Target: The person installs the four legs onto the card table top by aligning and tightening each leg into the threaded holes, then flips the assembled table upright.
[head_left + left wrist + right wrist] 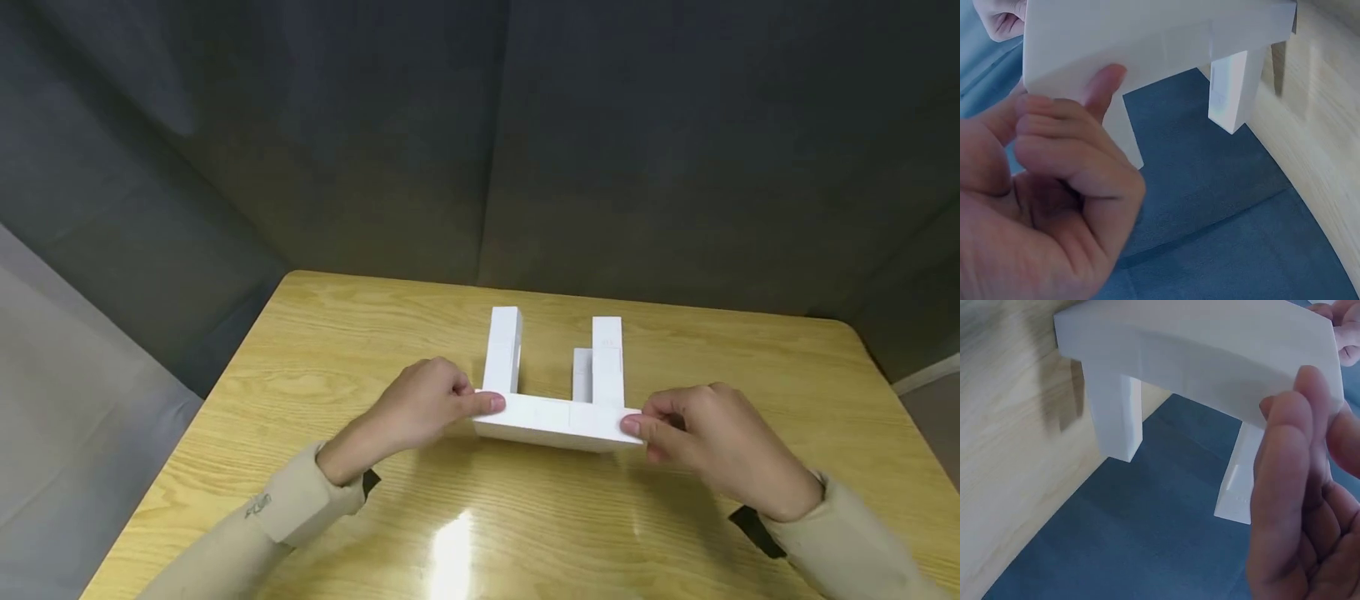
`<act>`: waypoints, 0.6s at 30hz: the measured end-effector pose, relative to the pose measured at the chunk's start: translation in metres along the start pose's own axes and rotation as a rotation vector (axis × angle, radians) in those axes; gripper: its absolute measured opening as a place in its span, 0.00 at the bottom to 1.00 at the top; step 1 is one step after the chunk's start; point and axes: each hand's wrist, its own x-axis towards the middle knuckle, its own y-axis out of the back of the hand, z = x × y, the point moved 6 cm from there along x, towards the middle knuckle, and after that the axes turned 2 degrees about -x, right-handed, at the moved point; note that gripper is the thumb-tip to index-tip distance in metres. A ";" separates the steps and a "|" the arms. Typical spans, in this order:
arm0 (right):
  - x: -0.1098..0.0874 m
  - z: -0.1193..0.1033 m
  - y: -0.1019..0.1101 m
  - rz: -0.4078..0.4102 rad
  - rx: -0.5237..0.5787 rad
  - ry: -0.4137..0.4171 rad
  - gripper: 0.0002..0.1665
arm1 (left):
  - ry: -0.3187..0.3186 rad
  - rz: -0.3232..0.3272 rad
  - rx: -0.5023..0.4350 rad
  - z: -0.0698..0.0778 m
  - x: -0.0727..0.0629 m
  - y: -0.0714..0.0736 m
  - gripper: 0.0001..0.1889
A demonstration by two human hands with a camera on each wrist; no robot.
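A small white table-shaped piece (555,414) is turned on its side, its slab's edge uppermost and its square legs (607,360) pointing away from me. Three legs show in the head view. My left hand (420,404) pinches the slab's upper left corner, thumb on the top edge and fingers behind. At the upper right corner, my right hand (712,442) pinches it the same way. In the left wrist view the curled fingers press the inner face of the white slab (1110,37). The right wrist view shows straighter fingers behind the slab (1210,337).
The piece is over a wood-grain table (337,333) with rounded far corners. Dark cloth (637,150) hangs behind the table's far edge, and lighter grey cloth (67,400) is at the left. Light reflects off the tabletop in front.
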 end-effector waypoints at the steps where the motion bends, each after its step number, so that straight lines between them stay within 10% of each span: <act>1: 0.003 0.001 0.001 -0.009 0.004 -0.006 0.20 | 0.001 0.001 0.004 0.001 0.003 0.001 0.35; 18: 0.021 0.014 0.000 -0.101 0.076 -0.092 0.18 | 0.116 -0.012 0.094 0.004 0.021 0.005 0.34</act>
